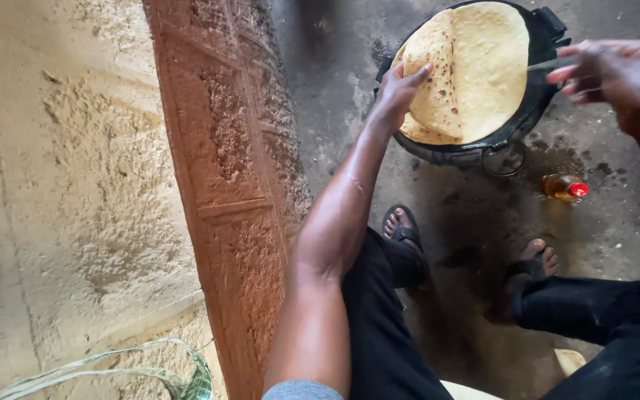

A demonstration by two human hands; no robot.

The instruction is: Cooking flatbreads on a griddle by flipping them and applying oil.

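A round black pan (pixel 538 111) sits on the stained floor at one o'clock, holding a large flatbread (pixel 475 74) that fills nearly all of it; the bread's long axis runs from seven toward one o'clock. The left hand (pixel 396 92) presses spread fingertips on its nine o'clock edge. The right hand (pixel 616 74) pinches a thin utensil (pixel 546 64) pointing at the bread. A small red-capped oil bottle (pixel 564 187) lies at five o'clock of the pan
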